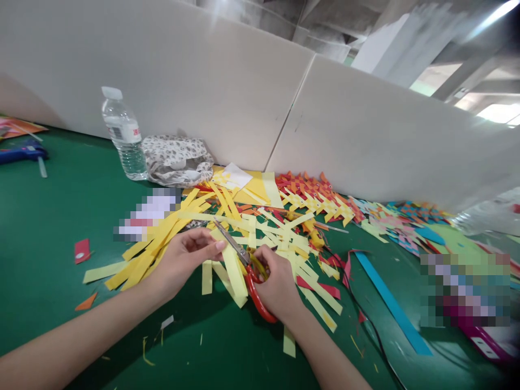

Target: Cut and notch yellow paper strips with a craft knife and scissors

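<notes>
My left hand [195, 250] pinches a pale yellow paper strip [232, 266] between thumb and fingers. Red-handled scissors [255, 287] are gripped in my right hand [277, 279], its fingers through the loops. Their metal blades point up and left, lying along the strip close to my left thumb. Whether the blades are fully closed I cannot tell. Under and around both hands lie loose pale yellow strips [320, 297]. A bundle of deeper yellow strips [156, 252] spreads beside my left wrist.
A water bottle [124, 138] and patterned cloth bag [179, 157] stand by the grey partition [227, 86]. Woven paper fish shapes [304, 189] line its base. A blue strip [392, 303] and black cord [365, 317] lie right; a blue glue gun [20, 153] lies far left.
</notes>
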Demonstrator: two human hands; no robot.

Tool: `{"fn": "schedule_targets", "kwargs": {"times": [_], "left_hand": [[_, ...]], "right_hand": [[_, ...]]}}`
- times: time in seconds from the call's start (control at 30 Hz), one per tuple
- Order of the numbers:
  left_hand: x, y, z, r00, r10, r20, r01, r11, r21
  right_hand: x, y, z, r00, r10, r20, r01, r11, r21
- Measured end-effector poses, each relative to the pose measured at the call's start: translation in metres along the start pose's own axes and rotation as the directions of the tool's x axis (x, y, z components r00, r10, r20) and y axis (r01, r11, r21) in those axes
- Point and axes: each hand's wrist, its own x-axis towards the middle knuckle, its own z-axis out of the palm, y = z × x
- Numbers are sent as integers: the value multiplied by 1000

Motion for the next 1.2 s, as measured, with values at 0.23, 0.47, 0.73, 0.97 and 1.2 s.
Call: {"fn": "schedule_targets", "kwargs": {"times": [0.23, 0.47, 0.73, 0.97, 1.2], "left_hand": [[-1, -1, 2, 999, -25, 29, 25, 1000, 15], [1, -3, 5, 997, -71, 9, 71, 997, 18], [4, -7, 4, 997, -69, -26, 70, 997, 20], [4, -6, 3, 994, -100, -42, 101, 995, 12], [5, -6, 3, 994, -81, -67, 81, 997, 9]], "right_hand": [[2, 1, 1, 1000, 20, 15, -22, 996, 92], [7, 0, -4, 966, 222, 132, -258, 857, 447], [5, -5, 6, 933, 217, 288, -359, 638, 681], [6, -1, 7, 937, 230, 264, -350, 662, 663], [6, 0, 6, 943, 221, 249, -333, 641, 691]]}}
